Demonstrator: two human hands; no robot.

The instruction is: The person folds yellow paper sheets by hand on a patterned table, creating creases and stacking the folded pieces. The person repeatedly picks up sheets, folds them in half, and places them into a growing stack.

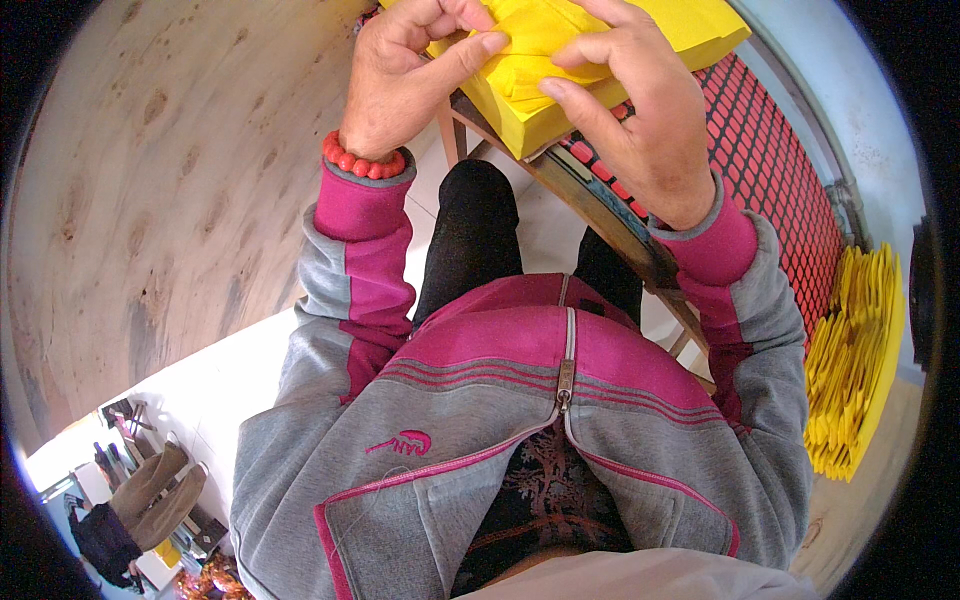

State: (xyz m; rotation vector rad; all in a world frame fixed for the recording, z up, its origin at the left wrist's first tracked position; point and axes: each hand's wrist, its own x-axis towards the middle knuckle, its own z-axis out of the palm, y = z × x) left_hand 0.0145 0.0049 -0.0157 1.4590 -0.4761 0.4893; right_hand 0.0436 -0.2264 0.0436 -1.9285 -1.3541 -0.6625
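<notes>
A folded yellow cloth [530, 40] with a creased flap lies on a stack of flat yellow pieces [530, 125] at the top of the view. My left hand [405, 75], with a red bead bracelet at the wrist, has its thumb and forefinger closed at the cloth's left edge. On the other side is my right hand [645, 110], its thumb and fingers curved and spread apart, the tips at the cloth's right edge. The upper edge of the picture cuts off part of both hands' fingers and of the cloth.
The stack rests on a wooden-edged table [600, 215] with a red and black grid-patterned surface [770, 160]. A thick row of folded yellow pieces [850, 370] stands at the right. A large plywood panel [180, 190] fills the left. My knees are below the table edge.
</notes>
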